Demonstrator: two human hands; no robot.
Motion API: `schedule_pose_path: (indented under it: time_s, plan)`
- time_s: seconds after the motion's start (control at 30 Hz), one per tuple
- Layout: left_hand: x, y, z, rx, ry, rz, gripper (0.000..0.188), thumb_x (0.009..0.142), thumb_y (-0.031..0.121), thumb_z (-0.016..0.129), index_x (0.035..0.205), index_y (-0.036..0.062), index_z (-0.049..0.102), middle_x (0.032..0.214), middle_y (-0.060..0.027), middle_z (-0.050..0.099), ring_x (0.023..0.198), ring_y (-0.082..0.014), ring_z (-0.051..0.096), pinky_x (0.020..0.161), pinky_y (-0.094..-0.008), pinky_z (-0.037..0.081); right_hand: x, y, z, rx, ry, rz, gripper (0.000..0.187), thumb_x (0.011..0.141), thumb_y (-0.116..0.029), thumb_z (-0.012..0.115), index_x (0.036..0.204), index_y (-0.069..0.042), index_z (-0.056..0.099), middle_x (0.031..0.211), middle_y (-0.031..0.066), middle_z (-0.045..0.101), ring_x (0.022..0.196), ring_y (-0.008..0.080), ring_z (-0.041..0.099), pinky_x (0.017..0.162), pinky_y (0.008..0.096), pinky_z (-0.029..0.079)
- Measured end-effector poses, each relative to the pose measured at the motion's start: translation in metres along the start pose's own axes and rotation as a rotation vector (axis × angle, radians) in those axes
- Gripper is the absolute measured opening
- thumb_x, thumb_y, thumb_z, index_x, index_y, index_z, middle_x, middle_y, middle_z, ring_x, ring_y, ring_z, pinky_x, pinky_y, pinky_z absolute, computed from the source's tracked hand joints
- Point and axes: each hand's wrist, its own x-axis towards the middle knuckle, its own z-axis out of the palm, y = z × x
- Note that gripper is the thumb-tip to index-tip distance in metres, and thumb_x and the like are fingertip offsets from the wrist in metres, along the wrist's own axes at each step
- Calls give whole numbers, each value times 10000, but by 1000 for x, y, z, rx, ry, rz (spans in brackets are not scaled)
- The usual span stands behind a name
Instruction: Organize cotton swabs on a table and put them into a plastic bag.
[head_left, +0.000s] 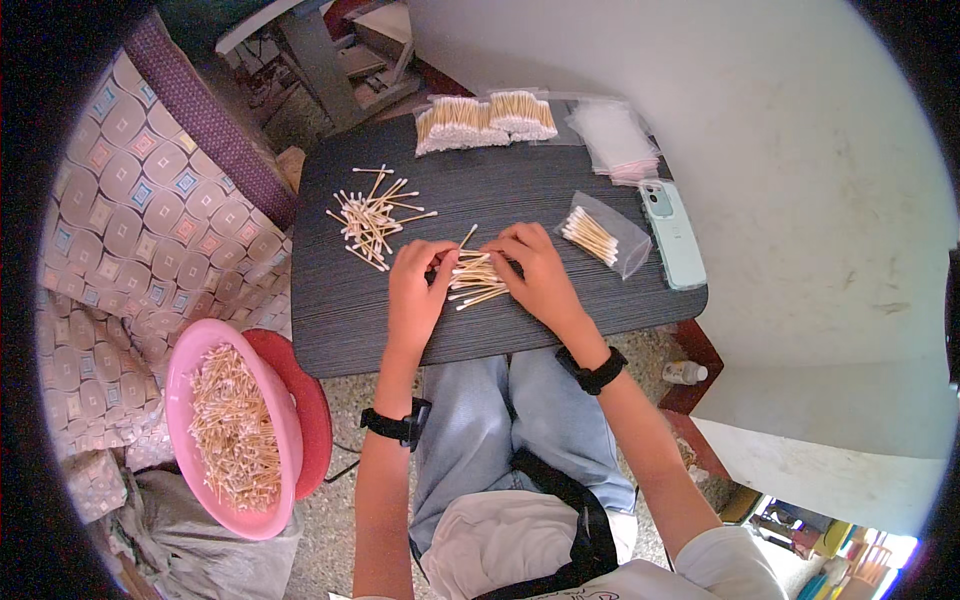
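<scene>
One pink bowl (215, 350) full of cotton swabs, one loose swab pile (372, 217), then left hand (417, 285) and right hand (535, 270), fingers curled together, gathering one small swab bundle (478, 280) on the dark table (340, 320). One filled bag (600, 235), one phone (672, 232).

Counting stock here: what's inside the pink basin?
The pink basin holds a loose heap of wooden-stick cotton swabs, covering its bottom. Anything beneath the heap is hidden.
</scene>
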Motion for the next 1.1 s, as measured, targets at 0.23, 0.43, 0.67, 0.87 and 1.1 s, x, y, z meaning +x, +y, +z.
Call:
schedule_pose_path:
  time_s: [0.23, 0.43, 0.67, 0.87, 1.1]
  plan:
    - [1, 2, 8, -36, 53, -112, 137, 863, 86, 630, 990, 37, 651, 841, -97, 594, 702, -205, 566, 652, -314, 461, 4, 2, 9, 82, 75, 161, 141, 831, -13, 599, 957, -30, 661, 897, 99, 576, 879, 273, 525, 790, 364, 440]
    - [2, -4, 6, 166, 188, 179, 152, 844, 87, 649, 989, 42, 660, 947, -112, 594, 771, -240, 589, 691, -321, 471, 3, 3, 7, -68, 122, 1, 164, 821, 25, 581, 944, -38, 669, 913, 100, 579, 872, 278, 526, 790, 362, 434]
    - [-2, -3, 5, 14, 82, -57, 127, 846, 73, 627, 962, 46, 671, 930, -104, 602, 886, -267, 577, 787, -352, 458, 0, 6, 7, -65, 163, 70, 184, 786, 67, 580, 910, -34, 671, 904, 102, 574, 864, 283, 531, 767, 366, 436]
    - [0, 6, 2, 28, 29, 49, 150, 846, 10, 558, 948, 46, 662, 938, -97, 608, 907, -273, 554, 822, -361, 435, -1, 8, 7, -71, 172, 91, 183, 766, 87, 579, 885, -27, 659, 901, 103, 572, 853, 287, 542, 756, 369, 443]
    - [0, 3, 3, 26, 33, 83, 151, 831, -20, 526, 916, 28, 641, 961, -107, 617, 919, -291, 549, 839, -373, 430, 1, 6, 8, 10, 142, 34, 194, 731, 83, 575, 876, -23, 650, 936, 131, 582, 877, 324, 530, 795, 410, 442]
